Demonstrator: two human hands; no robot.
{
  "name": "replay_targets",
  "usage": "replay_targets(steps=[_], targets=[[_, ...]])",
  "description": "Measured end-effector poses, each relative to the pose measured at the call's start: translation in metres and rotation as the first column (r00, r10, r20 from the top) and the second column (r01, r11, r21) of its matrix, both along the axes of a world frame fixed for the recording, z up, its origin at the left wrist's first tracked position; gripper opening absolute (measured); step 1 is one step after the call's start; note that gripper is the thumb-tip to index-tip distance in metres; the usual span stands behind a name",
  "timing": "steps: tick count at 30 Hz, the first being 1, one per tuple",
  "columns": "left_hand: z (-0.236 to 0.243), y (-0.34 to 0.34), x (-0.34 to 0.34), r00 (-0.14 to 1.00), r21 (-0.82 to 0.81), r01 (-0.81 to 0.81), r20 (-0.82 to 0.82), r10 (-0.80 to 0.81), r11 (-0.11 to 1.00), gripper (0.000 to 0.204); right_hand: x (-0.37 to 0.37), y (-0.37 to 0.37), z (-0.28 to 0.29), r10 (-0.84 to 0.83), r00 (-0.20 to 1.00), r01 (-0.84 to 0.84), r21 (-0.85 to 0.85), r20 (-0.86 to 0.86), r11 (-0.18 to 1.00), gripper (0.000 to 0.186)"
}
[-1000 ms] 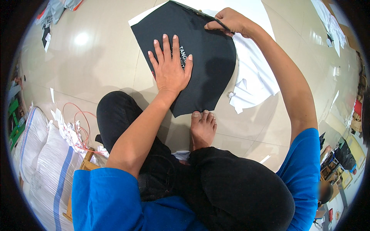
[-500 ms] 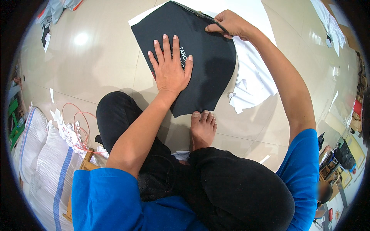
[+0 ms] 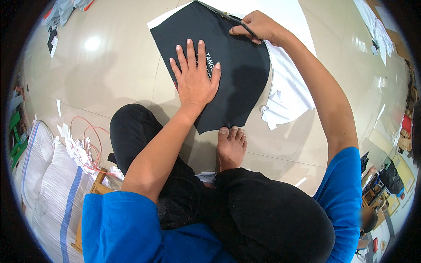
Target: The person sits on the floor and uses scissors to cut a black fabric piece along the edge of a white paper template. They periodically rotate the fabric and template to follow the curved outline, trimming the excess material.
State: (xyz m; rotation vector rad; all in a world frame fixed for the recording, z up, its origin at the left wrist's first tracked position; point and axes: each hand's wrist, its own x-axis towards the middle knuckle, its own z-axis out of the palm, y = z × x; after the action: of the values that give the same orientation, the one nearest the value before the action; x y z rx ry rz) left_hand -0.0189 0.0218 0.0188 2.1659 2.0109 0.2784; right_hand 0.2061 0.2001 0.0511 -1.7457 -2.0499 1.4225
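Note:
My left hand (image 3: 195, 83) lies flat with fingers spread on a black fabric piece (image 3: 241, 79) that bears white and red print. In my right hand (image 3: 258, 27) is a pair of scissors (image 3: 227, 16), fingers around the handles. The blades run along the black piece's upper right edge, pointing to the upper left; their tips are hard to make out at the picture's top. Under the black piece spreads white fabric (image 3: 291, 74), crumpled at its lower end. The toes of a bare foot (image 3: 231, 149) touch the black piece's lower edge.
Tiled floor surrounds the fabric, with white scraps (image 3: 58, 108) lying about. At the left stand stuffed white sacks (image 3: 57, 197) beside a loop of red cord (image 3: 100, 144) and a wooden frame (image 3: 98, 188). Grey cloth (image 3: 66, 13) lies far left, more white cloth (image 3: 372, 26) far right.
My right thumb and the scissor handle have shifted slightly to the left. My left hand keeps its place on the black fabric, which has barely moved.

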Motion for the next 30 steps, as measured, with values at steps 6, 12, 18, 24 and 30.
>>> replay_targets(steps=[6, 12, 18, 24, 30], targets=[[0.0, 0.0, 0.0, 1.0, 0.002, -0.002, -0.005, 0.002, 1.0, 0.08, 0.0, 0.002, -0.004, 0.005, 1.0, -0.006, -0.012, -0.022, 1.0, 0.042], [-0.002, -0.001, -0.001, 1.0, 0.007, 0.003, -0.003, -0.003, 1.0, 0.08, -0.002, 0.001, -0.003, 0.003, 1.0, -0.003, 0.014, -0.017, 1.0, 0.042], [0.0, 0.0, 0.0, 1.0, 0.003, 0.005, -0.002, -0.005, 1.0, 0.08, 0.005, 0.006, -0.009, 0.028, 0.999, -0.029, 0.033, 0.024, 0.999, 0.043], [-0.001, -0.001, 0.0, 1.0, 0.011, 0.008, -0.009, -0.008, 1.0, 0.08, 0.003, 0.007, -0.004, 0.021, 0.999, -0.021, 0.026, 0.033, 0.999, 0.043], [-0.002, -0.001, 0.0, 1.0, -0.004, -0.011, 0.003, 0.011, 1.0, 0.081, -0.01, 0.028, 0.039, -0.14, 0.99, 0.133, -0.229, -0.014, 0.964, 0.045]])
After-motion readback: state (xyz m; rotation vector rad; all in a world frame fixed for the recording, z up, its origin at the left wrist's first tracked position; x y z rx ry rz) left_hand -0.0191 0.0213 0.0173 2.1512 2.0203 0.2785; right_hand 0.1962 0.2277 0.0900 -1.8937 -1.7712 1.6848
